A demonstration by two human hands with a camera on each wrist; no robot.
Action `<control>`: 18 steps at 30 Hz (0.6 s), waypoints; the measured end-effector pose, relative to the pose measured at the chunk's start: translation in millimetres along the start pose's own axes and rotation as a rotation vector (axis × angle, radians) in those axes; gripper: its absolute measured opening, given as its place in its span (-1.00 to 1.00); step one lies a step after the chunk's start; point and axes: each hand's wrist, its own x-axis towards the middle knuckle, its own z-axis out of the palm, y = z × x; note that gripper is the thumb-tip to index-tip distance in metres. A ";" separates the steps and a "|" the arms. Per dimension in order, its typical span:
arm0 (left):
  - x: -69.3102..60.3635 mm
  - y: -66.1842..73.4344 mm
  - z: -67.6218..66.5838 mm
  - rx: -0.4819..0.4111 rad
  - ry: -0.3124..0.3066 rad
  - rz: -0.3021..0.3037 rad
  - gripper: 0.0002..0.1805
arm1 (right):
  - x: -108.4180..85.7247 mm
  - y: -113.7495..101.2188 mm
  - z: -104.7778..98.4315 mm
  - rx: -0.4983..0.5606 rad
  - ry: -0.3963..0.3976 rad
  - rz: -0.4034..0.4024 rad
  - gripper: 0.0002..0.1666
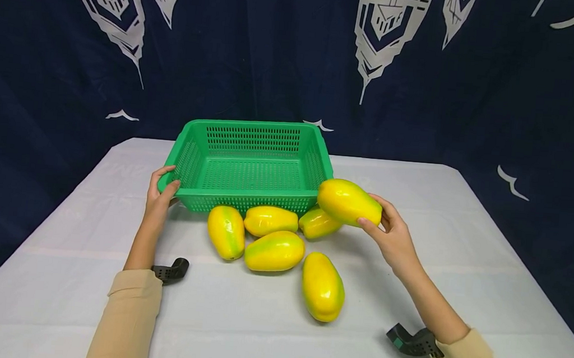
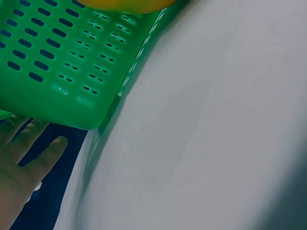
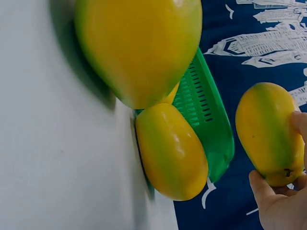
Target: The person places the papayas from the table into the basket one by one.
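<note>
The white table [image 1: 55, 295] fills the lower frame. At upper centre sits the basket [image 1: 245, 194], long axis left to right. Below it five fruits [image 1: 274, 251] lie at mixed angles. Right of centre, at the basket's front right corner, the held fruit [image 1: 348, 202] slopes lengthwise from upper left to lower right. The right hand [image 1: 393, 241], reaching from lower right, grips its right end between thumb and fingers; the left hand [image 1: 159, 197], pointing upward, grips the basket's left rim.
</note>
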 end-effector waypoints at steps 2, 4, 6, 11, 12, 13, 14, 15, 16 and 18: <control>-0.2 -0.7 -0.4 0.006 -0.005 0.003 -0.53 | 0.0 1.1 1.1 0.006 0.005 0.005 -0.26; -0.3 -1.2 -0.5 0.009 -0.010 0.007 -0.53 | -0.2 2.3 2.2 0.013 0.007 0.008 -0.27; -0.3 -1.5 -0.4 0.004 -0.013 0.011 -0.53 | -0.6 3.1 3.3 0.021 0.008 0.007 -0.27; 0.5 -0.5 0.1 -0.020 0.002 0.005 -0.54 | -1.1 3.9 6.0 0.067 0.003 -0.032 -0.30; 0.7 -0.4 0.2 -0.023 0.005 0.003 -0.55 | -1.1 4.1 6.4 0.076 0.000 -0.041 -0.30; 0.8 -0.3 0.2 -0.024 0.007 0.002 -0.55 | -1.2 4.5 6.7 0.087 -0.003 -0.049 -0.30; 0.9 -0.4 0.2 -0.023 0.008 0.003 -0.55 | -1.2 4.9 7.0 0.097 -0.006 -0.057 -0.30; 0.9 -0.5 0.3 -0.027 0.009 0.003 -0.56 | -1.4 5.1 7.3 0.103 -0.006 -0.064 -0.30; 0.9 -0.5 0.4 -0.027 0.010 0.004 -0.56 | -1.4 5.6 7.4 0.107 -0.003 -0.071 -0.30; 0.9 -0.6 0.7 -0.032 0.010 0.002 -0.56 | -1.6 6.7 7.9 0.105 0.012 -0.087 -0.30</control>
